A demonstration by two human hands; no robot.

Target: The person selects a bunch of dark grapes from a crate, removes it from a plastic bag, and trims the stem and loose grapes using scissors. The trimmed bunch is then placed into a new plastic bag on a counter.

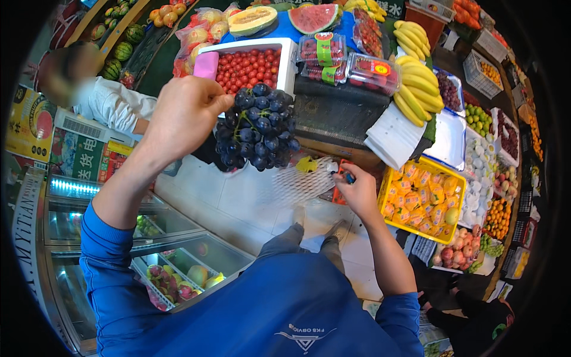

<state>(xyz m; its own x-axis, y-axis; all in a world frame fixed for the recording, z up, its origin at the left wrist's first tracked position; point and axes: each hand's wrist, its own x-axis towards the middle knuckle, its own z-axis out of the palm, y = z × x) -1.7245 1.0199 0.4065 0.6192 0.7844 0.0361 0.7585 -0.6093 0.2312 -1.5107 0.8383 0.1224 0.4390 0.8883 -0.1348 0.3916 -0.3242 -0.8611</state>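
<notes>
My left hand (178, 113) is raised in front of the stall, its fingers pinched at the top of a bunch of dark grapes (262, 128). The bunch hangs free in the air. Lower and to the right, my right hand (360, 193) is closed on a small blue and dark object (349, 177), mostly hidden by the fingers. A white foam net (297, 185), partly blurred, spreads out beside that hand; whether the fingers hold it I cannot tell. On or in front of the net shows a yellow-green leaf (306, 164).
Behind the grapes stand a white box (288, 65) of cherry tomatoes, clear fruit packs (375, 71) and bananas (419, 89). A yellow crate (437, 235) of orange-wrapped fruit is at right. Glass display cases (196, 265) line the left. Another person's white sleeve (113, 104) shows at far left.
</notes>
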